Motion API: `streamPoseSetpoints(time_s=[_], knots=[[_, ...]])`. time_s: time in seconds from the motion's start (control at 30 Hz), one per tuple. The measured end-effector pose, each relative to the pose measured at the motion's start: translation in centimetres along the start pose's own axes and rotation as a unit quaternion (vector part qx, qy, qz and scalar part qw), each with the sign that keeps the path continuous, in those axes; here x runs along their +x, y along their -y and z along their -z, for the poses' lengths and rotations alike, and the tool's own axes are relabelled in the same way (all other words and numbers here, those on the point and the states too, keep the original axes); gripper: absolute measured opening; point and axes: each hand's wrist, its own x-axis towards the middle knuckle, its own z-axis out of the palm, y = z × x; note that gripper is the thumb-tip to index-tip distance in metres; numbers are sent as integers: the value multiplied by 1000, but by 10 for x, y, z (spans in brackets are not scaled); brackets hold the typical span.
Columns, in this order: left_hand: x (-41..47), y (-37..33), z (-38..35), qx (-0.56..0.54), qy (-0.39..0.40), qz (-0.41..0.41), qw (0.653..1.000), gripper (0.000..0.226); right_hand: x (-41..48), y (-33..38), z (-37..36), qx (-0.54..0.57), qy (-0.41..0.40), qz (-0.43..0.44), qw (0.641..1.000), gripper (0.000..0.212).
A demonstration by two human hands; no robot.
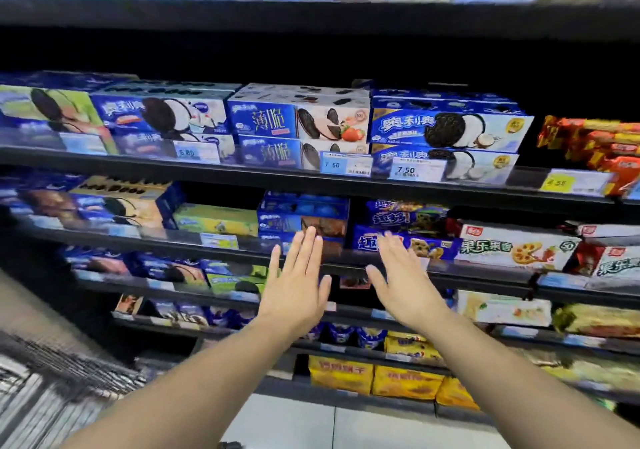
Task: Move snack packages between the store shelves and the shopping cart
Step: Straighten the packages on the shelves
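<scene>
Both my arms reach out toward dark store shelves full of cookie boxes. My left hand (298,279) has straight fingers and holds nothing; its fingertips lie in front of a stack of blue cookie boxes (304,218) on the second shelf from the top in view. My right hand (403,282) is also flat and empty, in front of a blue chocolate-chip cookie pack (405,246). Whether either hand touches a package I cannot tell. A blurred wire shopping cart (52,379) shows at the lower left.
The shelf above carries blue sandwich-cookie boxes (446,126) with price tags (346,164). White and red biscuit boxes (512,246) stand to the right, yellow packs (405,381) on the bottom shelf. A pale tiled floor (311,421) lies below.
</scene>
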Motion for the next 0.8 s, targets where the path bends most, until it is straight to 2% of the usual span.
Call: streamPoseSetpoints(time_s=[0.13, 0.3, 0.47, 0.63, 0.73, 0.8], knots=[[10, 38, -13, -91, -12, 94, 991, 72, 35, 34, -25, 46, -5, -28, 999, 66], [29, 73, -17, -192, -10, 146, 970, 71, 67, 59, -53, 96, -35, -101, 990, 38], [31, 92, -17, -278, -20, 123, 952, 68, 67, 76, -73, 143, -111, -103, 978, 58], [34, 104, -11, -317, -51, 142, 936, 66, 60, 82, -78, 136, -169, -113, 970, 58], [39, 113, -3, -351, -37, 176, 919, 61, 55, 86, -78, 124, -158, -135, 970, 64], [45, 115, 4, -379, -21, 203, 903, 49, 53, 87, -77, 124, -135, -136, 974, 67]])
